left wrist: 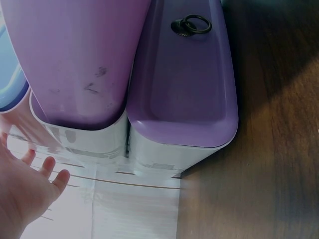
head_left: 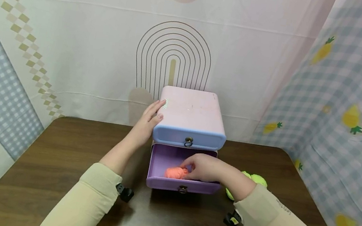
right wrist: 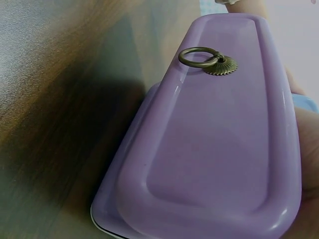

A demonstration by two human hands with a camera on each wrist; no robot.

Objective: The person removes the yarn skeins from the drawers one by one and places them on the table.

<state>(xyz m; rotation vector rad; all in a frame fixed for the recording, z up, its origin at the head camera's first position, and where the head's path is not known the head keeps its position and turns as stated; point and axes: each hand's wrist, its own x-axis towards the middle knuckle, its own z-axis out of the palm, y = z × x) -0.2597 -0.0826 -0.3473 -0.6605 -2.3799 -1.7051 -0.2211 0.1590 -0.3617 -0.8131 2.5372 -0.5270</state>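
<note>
A small drawer cabinet with a pink top (head_left: 192, 109) stands on the table. Its blue upper drawer (head_left: 172, 135) is closed, and the purple drawer (head_left: 159, 161) below is pulled out. My right hand (head_left: 206, 167) reaches into that purple drawer and grips a coral-orange ball of yarn (head_left: 175, 173) with curled fingers. Against the cabinet's upper left side rests my left hand (head_left: 148, 123), fingers extended. In the left wrist view a closed bottom drawer (left wrist: 184, 84), also purple, shows its ring pull. The right wrist view has the open drawer's front (right wrist: 214, 134); the yarn is hidden there.
Yellow-green yarn (head_left: 258, 179) lies on the table to the right of the cabinet, partly behind my right forearm. The brown wooden table (head_left: 67, 158) extends to both sides. A printed cloth (head_left: 88, 47) hangs behind it.
</note>
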